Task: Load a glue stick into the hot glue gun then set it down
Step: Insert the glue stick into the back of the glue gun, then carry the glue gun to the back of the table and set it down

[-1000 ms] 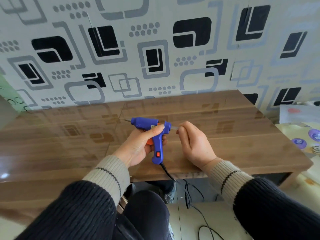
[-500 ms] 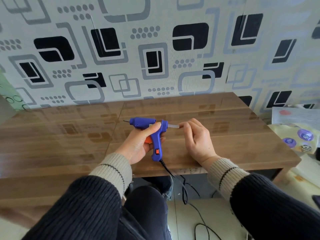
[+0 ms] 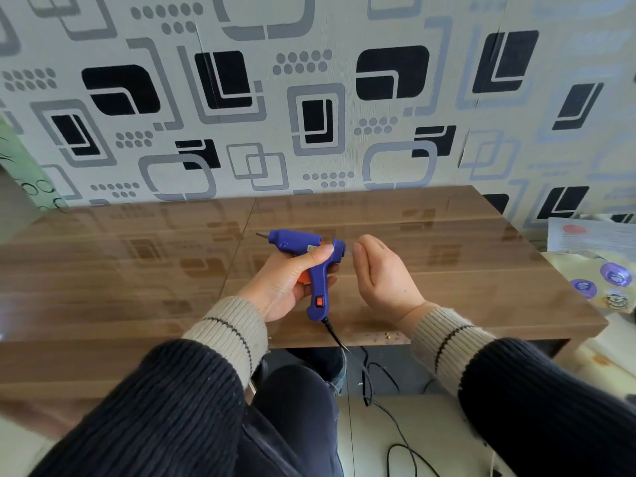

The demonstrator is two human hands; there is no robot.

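Here, the left hand (image 3: 289, 280) is wrapped around the blue hot glue gun (image 3: 309, 259), held above the wooden table (image 3: 137, 270), nozzle pointing to nine o'clock. At three o'clock of the gun's rear, a short stub of clear glue stick (image 3: 350, 250) protrudes. The right hand's (image 3: 385, 273) fingertips press its end, fingers curled together.

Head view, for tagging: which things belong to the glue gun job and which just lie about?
Job:
- blue glue gun, in left hand
- glue stick, short end showing behind the gun
- right hand at that end

Lying about:
- purple round stickers
- papers
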